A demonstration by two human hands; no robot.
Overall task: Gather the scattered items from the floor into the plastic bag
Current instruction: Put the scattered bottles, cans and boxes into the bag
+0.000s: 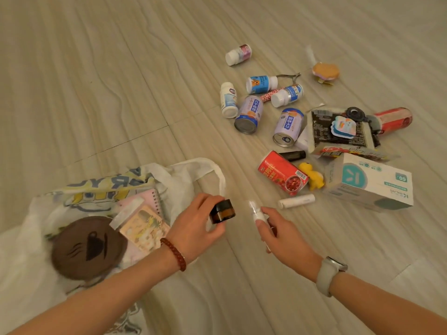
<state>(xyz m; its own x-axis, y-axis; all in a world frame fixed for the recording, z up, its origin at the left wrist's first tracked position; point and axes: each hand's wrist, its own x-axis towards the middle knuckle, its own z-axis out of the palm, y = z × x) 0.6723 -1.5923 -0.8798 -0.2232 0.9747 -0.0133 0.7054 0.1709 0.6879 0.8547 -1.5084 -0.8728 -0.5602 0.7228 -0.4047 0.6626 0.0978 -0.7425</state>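
Pinching a small brown jar, the left hand hovers beside the white plastic bag on the floor. Right hand grips a white tube. Cans, bottles and boxes lie scattered beyond.

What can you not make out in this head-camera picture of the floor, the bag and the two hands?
- Bag: contents partly hidden under the brown disc and notebooks; its left side is cut off by the frame edge.
- White tube in the right hand: blurred, mostly covered by fingers.
- Labels on the bottles and cans: too small to read.
- Jar in the left hand: contents not visible.
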